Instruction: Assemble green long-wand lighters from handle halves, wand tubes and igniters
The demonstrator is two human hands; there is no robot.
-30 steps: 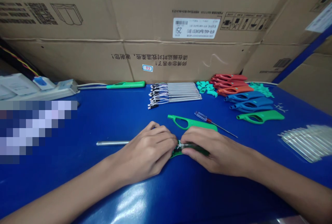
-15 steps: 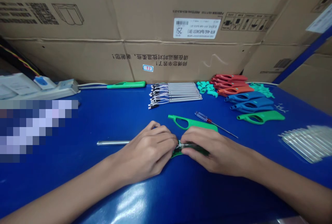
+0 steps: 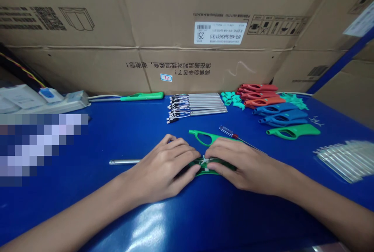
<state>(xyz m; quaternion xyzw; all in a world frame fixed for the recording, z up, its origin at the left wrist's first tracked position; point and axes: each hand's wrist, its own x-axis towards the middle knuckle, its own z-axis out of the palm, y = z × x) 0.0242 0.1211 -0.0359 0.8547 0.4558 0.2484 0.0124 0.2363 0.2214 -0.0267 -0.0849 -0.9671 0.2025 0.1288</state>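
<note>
An open green gas lighter shell [image 3: 214,172] lies on the table under both hands, with small white and dark parts inside. From its left end a silver metal tube [image 3: 124,162] sticks out past my left hand [image 3: 172,164], whose fingers and thumb close around the shell's front. My right hand [image 3: 233,162] has thumb and fingers on either side of the handle end, where a dark translucent part like a fuel tank sits. White wires [image 3: 203,160] show between my fingertips. Just beyond lies another green shell half [image 3: 201,136], partly covered by my right hand.
A screwdriver [image 3: 229,131] lies behind my right hand. Farther back are silver tubes with wires [image 3: 204,104], turquoise pieces [image 3: 230,100], red shells [image 3: 258,88], blue shells [image 3: 283,117] and a finished-looking green lighter [image 3: 143,96]. Metal tubes [image 3: 346,160] lie right; a power strip [image 3: 73,100] stands left.
My left thumb has drawn back from the fingers, so more of the shell's inside shows. The right hand has moved slightly, and the dark translucent part now sits lower in the shell.
</note>
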